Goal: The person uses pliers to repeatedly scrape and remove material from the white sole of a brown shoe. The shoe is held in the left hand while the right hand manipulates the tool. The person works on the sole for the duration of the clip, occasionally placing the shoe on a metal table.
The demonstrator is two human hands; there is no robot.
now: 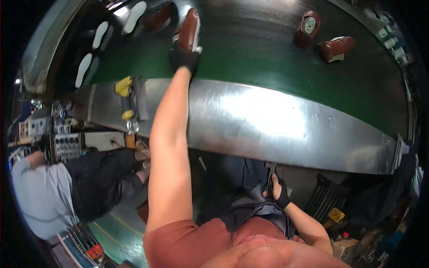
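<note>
My left hand (184, 61), in a black glove, reaches far out over the green belt surface. Its fingers are closed on the near end of a brown leather shoe (189, 31), with the thumb at the shoe's right side. Low near my lap, my right hand (279, 191) wears a black glove with bare fingertips. It is closed around a thin, metal-looking tool (273, 169) whose kind I cannot make out. A brown shoe-like piece (158, 18) lies left of the held shoe, partly in shadow.
White insoles (83, 70) lie at the far left of the belt (250, 67). Two brown shoes (337, 48) are at the far right. A yellow-and-grey tool (126, 91) rests on the metal ledge (214, 111). Another person (49, 192) is at the left.
</note>
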